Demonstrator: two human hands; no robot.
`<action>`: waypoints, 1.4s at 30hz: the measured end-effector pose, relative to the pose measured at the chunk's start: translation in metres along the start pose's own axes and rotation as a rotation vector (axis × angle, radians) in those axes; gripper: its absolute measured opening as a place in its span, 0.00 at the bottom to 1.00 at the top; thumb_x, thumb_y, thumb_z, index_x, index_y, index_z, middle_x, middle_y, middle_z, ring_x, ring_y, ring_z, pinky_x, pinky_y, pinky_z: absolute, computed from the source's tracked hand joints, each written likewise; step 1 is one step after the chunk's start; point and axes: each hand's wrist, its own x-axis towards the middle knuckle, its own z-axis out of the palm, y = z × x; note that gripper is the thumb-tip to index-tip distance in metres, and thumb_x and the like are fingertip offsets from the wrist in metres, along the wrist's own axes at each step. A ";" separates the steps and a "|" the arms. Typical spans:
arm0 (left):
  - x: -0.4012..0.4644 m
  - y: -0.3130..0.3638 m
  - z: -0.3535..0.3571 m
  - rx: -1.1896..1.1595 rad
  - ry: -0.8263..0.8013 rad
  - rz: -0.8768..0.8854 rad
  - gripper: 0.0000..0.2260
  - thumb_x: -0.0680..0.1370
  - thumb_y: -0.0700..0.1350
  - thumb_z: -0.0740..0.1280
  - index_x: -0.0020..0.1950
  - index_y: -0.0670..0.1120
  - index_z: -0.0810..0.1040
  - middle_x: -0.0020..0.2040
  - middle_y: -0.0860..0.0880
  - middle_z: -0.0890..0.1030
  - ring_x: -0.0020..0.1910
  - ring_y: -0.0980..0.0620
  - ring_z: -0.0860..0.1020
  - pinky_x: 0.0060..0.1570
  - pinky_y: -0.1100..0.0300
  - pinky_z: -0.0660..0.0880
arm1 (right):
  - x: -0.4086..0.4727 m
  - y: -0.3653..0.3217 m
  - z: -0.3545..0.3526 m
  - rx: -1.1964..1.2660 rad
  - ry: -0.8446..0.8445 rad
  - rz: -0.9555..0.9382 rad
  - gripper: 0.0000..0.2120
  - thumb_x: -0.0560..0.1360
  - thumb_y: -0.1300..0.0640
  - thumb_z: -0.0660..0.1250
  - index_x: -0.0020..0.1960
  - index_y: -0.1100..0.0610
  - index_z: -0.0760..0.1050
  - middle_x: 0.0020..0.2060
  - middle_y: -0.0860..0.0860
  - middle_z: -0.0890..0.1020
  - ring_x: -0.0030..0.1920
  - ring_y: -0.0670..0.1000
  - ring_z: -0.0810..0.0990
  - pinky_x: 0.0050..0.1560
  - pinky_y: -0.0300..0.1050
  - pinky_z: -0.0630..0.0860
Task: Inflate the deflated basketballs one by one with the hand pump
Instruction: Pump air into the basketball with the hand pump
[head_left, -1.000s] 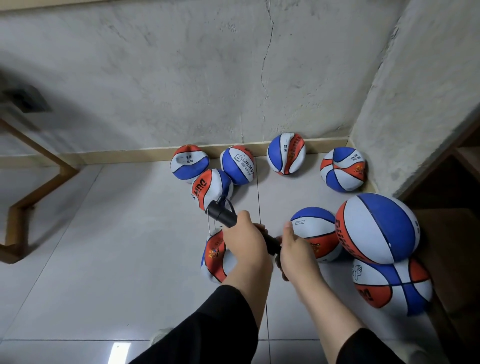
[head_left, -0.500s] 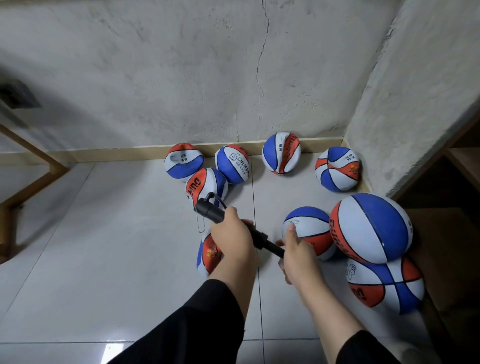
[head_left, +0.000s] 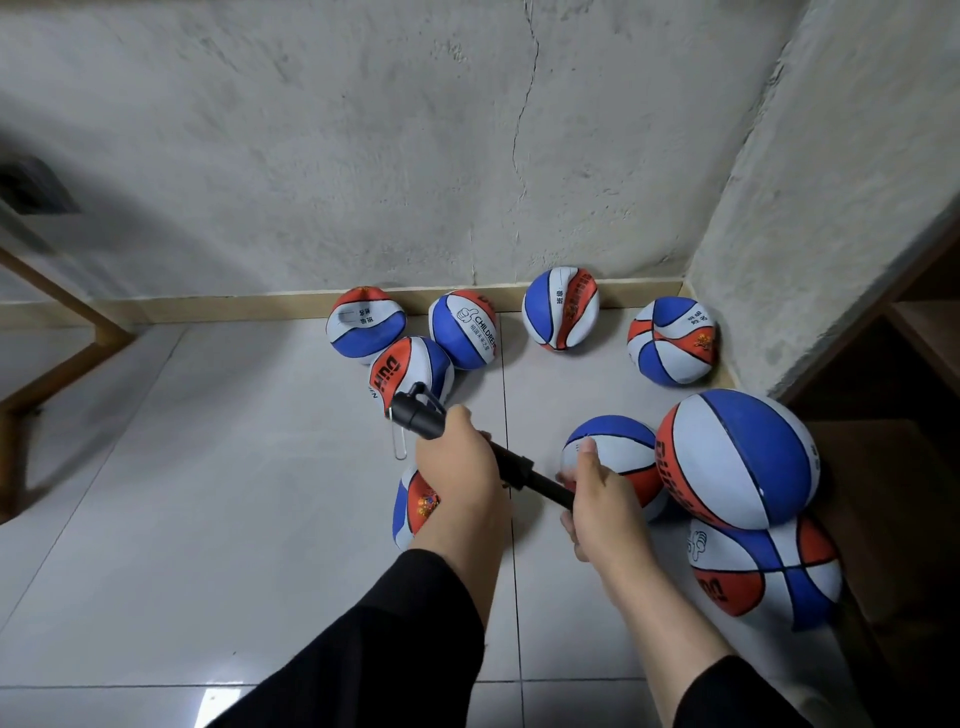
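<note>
Even, soft light; glare on the floor (head_left: 218, 699) at 7 o'clock (left edge blurred); wide-angle bending at edges.

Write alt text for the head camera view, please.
A person's left hand and right hand grip a black hand pump above a tiled floor. Nine red, white and blue basketballs lie around, several limp, by a concrete wall.

"CHILDREN" on a basketball (head_left: 464, 328)
</note>
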 end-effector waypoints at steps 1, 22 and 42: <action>0.002 0.001 -0.001 0.001 0.002 0.000 0.09 0.80 0.44 0.65 0.56 0.40 0.77 0.40 0.43 0.78 0.35 0.49 0.75 0.35 0.58 0.71 | 0.000 0.003 -0.004 0.000 0.008 0.030 0.28 0.85 0.38 0.50 0.45 0.54 0.80 0.33 0.51 0.78 0.34 0.51 0.75 0.33 0.43 0.67; -0.001 0.011 -0.004 0.016 -0.008 -0.009 0.11 0.80 0.47 0.64 0.56 0.41 0.76 0.39 0.42 0.81 0.35 0.47 0.76 0.35 0.55 0.74 | 0.002 -0.001 -0.012 -0.010 -0.006 0.081 0.30 0.84 0.36 0.49 0.49 0.54 0.81 0.28 0.53 0.77 0.26 0.50 0.73 0.27 0.40 0.66; -0.015 -0.009 -0.001 0.039 -0.092 -0.006 0.06 0.81 0.47 0.65 0.52 0.45 0.74 0.38 0.43 0.81 0.36 0.46 0.78 0.39 0.54 0.75 | -0.001 -0.008 0.002 -0.029 -0.019 -0.014 0.30 0.84 0.36 0.49 0.46 0.54 0.81 0.29 0.50 0.76 0.34 0.53 0.73 0.33 0.42 0.65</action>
